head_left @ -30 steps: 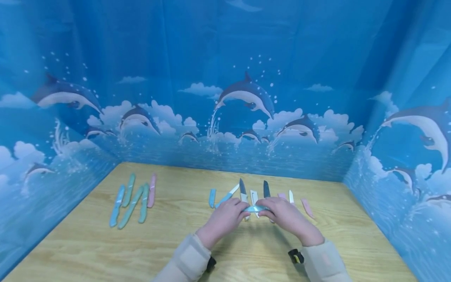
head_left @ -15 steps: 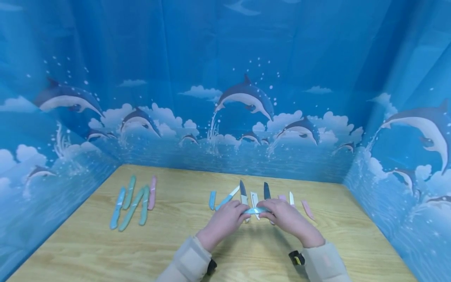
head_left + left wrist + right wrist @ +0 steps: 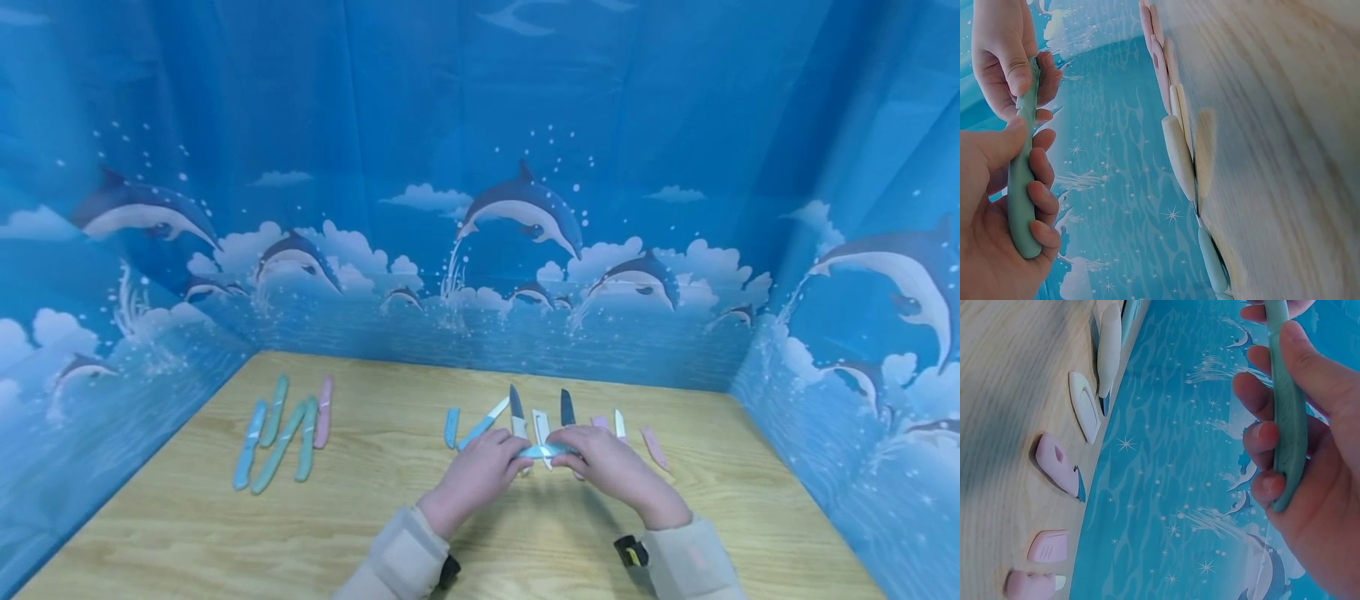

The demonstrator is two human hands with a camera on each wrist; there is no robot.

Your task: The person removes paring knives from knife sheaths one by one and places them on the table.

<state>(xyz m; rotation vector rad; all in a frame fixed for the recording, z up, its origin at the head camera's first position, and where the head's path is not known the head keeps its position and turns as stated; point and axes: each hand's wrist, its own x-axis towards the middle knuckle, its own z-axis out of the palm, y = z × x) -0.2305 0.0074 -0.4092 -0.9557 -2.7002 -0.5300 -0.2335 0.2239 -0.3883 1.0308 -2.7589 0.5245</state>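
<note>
Nothing on the table (image 3: pixel 225 533) has shifted over the last 1.0 s; both hands and the teal knife sit slightly lower in the head view, little else differs.

Backdrop (image 3: pixel 480 167): blue dolphin print, on 3 sides of the table.

Left hand (image 3: pixel 480 471): fingers and thumb curled round one end of the teal knife (image 3: pixel 546 450). Left wrist view shows thumb along the top and fingers wrapped beneath.

Right hand (image 3: pixel 611 467): clenched on the other end of the same knife; right wrist view shows thumb pressed on its side and fingertips curled round.

Teal knife: held level between the 2 hands, just above the table, in front of the centre row.

Left group (image 3: pixel 281 433): 5 sheathed knives lying close together, blue, teal and 1 pink, well apart from the hands.

Centre row, just behind the hands: blue sheath (image 3: pixel 451 426), blue-handled knife with white blade (image 3: pixel 483 421), 2 dark blades (image 3: pixel 516 404), white sheath (image 3: pixel 539 421).

Right of the hands: pink sheath (image 3: pixel 655 446) lying alone on the table.
</note>
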